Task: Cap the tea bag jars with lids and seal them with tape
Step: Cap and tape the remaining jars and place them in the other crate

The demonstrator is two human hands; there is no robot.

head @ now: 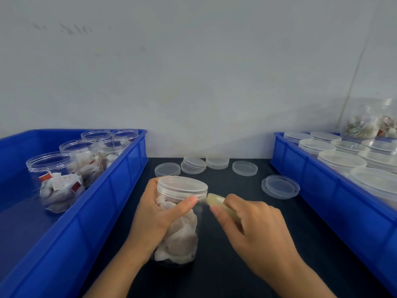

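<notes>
Head view. Clear plastic jar, round, packed with pale tea bags; stands upright on the dark bench at centre. A translucent ribbed lid sits on its mouth.

Left hand wraps the jar's upper body from the left, fingers curled behind, thumb laid across the front just under the lid's rim. Grip firm round the jar.

Right hand sits just right of the jar, fingers curled round a yellowish tape roll, seen edge-on. The roll's near end lies close to the lid's right rim, beside the left thumb tip. A faint clear strip seems to run from roll to jar; whether it touches the lid, cannot tell.

Left of the jar: blue crate holding open jars of tea bags, uncapped, upright.

Right: second blue crate filled with capped jars, seen mostly as lids; a further jar of tea bags stands above them at the far corner.

Behind the held jar, loose lids lie on the bench, some stacked in twos, near the wall. One more pair lies nearer the right crate.
</notes>
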